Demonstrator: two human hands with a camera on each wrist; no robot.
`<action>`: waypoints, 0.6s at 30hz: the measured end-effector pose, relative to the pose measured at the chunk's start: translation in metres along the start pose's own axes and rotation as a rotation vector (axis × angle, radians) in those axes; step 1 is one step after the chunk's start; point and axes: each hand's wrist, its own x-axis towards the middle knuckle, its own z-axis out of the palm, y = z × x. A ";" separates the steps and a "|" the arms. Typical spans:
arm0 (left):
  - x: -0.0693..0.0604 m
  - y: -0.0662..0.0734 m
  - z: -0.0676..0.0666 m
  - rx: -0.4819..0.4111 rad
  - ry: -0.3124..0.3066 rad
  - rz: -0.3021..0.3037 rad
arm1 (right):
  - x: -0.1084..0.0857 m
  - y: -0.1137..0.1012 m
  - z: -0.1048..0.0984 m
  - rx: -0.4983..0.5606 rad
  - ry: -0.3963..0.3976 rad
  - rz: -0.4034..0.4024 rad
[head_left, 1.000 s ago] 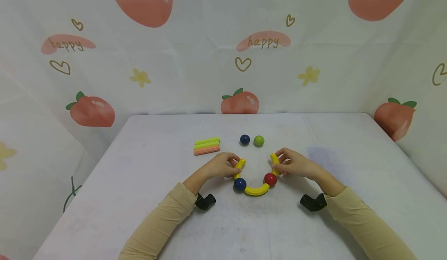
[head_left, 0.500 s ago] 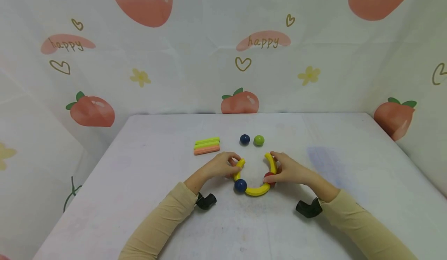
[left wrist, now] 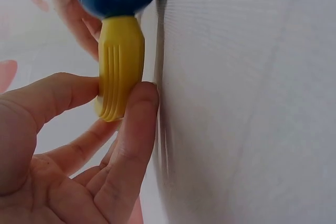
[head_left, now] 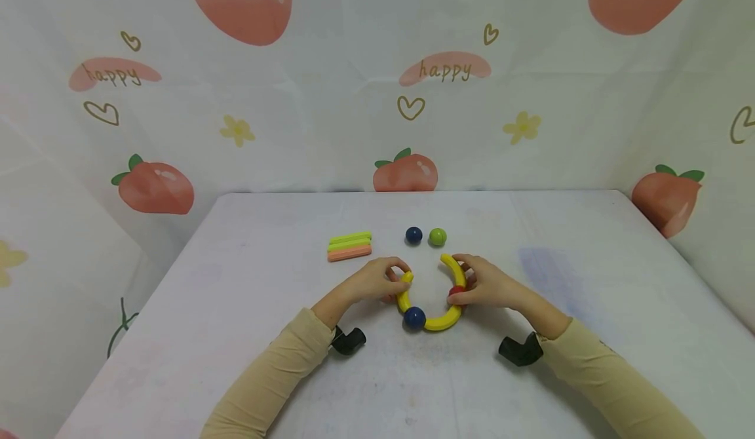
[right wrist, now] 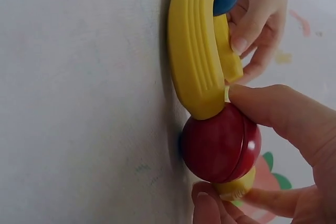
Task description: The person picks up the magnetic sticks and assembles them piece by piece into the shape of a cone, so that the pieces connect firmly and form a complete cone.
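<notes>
Left hand [head_left: 379,279]: I'm pinching the left yellow piece [left wrist: 121,61]
Right hand [head_left: 488,284]: pinching round the red ball [right wrist: 212,142], fingers also on the right yellow piece [head_left: 457,270]
Chain [head_left: 444,322]: blue ball [head_left: 415,318] between left and middle yellow pieces [right wrist: 194,45], all in a U on the table [head_left: 206,308]
Farther back: sticks [head_left: 349,247], navy ball [head_left: 414,235], green ball [head_left: 438,236]

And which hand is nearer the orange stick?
Left. The left hand is just in front and right of the orange stick; the right hand farther right, at the red ball.
</notes>
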 end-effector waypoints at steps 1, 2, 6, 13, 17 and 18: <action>0.000 0.000 0.000 0.000 -0.001 0.002 | 0.000 0.000 0.000 0.004 -0.002 -0.002; 0.001 -0.001 0.000 -0.002 -0.003 0.002 | 0.000 0.000 -0.001 0.006 -0.005 -0.004; 0.001 -0.002 0.002 -0.004 -0.011 0.001 | 0.001 0.001 -0.003 0.013 -0.010 -0.018; -0.003 0.003 0.002 -0.005 -0.026 0.000 | 0.002 0.004 -0.005 0.049 -0.012 -0.017; -0.004 0.004 0.002 -0.011 -0.042 0.002 | 0.002 0.007 -0.007 0.047 -0.008 -0.030; -0.004 0.005 0.003 -0.011 -0.047 0.000 | 0.002 0.007 -0.007 0.043 -0.008 -0.033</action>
